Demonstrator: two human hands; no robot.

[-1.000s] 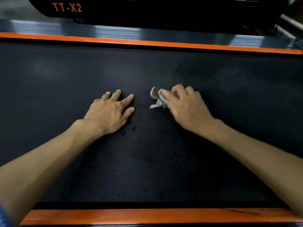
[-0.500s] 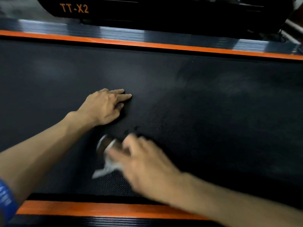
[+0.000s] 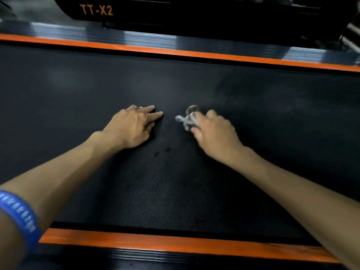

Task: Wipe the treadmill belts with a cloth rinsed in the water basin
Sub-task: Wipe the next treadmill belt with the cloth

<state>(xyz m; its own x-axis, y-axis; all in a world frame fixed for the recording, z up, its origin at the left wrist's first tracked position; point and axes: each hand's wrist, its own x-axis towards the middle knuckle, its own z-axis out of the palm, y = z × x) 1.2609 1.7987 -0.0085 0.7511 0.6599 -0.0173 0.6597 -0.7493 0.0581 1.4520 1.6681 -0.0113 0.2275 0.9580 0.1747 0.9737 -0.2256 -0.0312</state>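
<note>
On the belt (image 3: 194,191), near its middle, both hands lie side by side with a narrow gap of bare belt between them. Left hand (image 3: 132,127): palm down, fingers straight and close together, pressed flat on the belt and pointing toward the cloth. Right hand (image 3: 214,133): fingers curled over a crumpled grey cloth (image 3: 185,120), pressing it to the belt; blur hides the exact grip. Cloth: bunched, protruding from the right hand on the side facing the left hand, its loose end pointing toward the left fingertips; long axis roughly along the belt's length, though blur leaves this uncertain. A rounded, pale-rimmed part (image 3: 191,109) shows at the cloth's far edge; what it is cannot be told. Belt: black, dotted texture, long axis running left to right across the view, bordered by an orange stripe (image 3: 155,244) at its near edge and another (image 3: 175,52) at its far edge. Beyond the far stripe, a black housing (image 3: 214,14) reads "TT-X2". A blue wristband (image 3: 21,217) circles the left forearm, at the belt's near edge.
</note>
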